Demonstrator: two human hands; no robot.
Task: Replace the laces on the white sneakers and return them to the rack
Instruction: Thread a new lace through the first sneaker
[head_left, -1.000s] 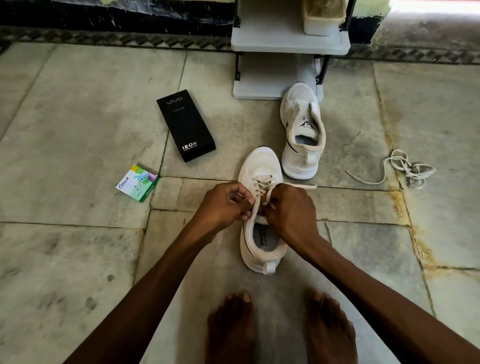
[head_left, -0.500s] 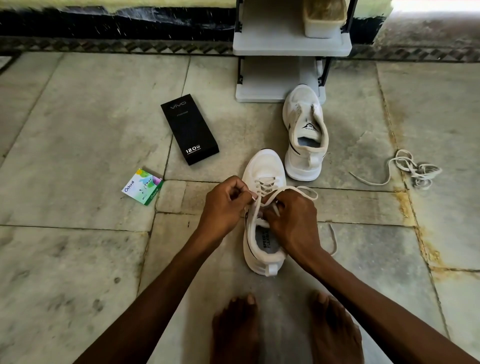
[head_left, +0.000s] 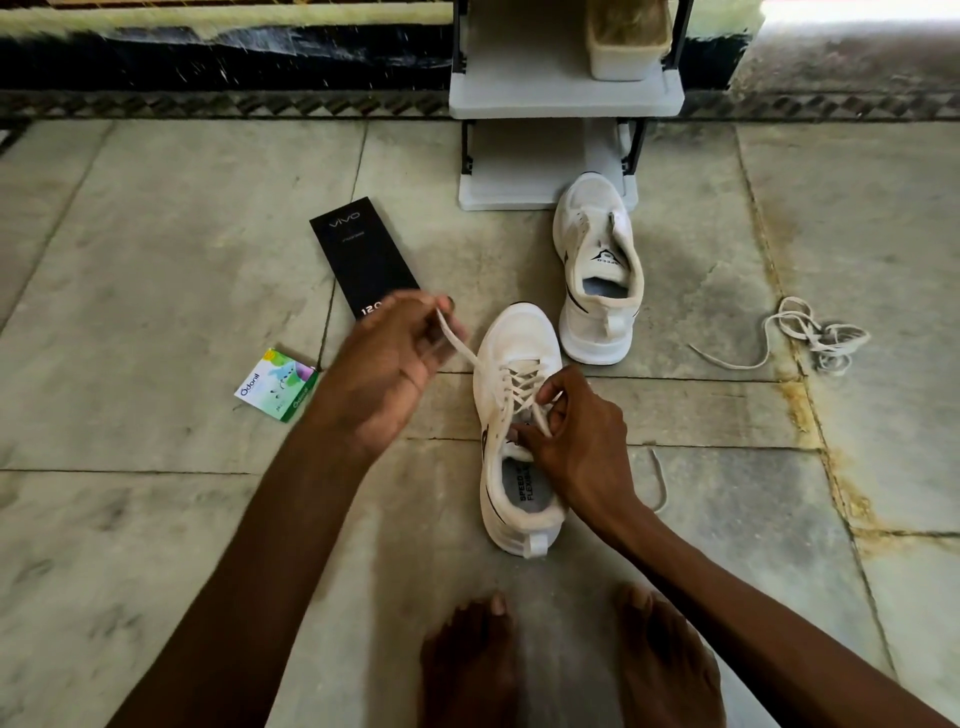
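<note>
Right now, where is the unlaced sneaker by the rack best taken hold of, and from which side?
Grip the unlaced sneaker by its heel collar, coming from above on the person's side: it stands upright, heel toward the person, toe toward the shoe rack, mouth open, likely easy to hook into.

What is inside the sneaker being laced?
A grey insole with black print shows in the sneaker. The right hand covers the front of the opening, so deeper inside cannot be seen.
</note>
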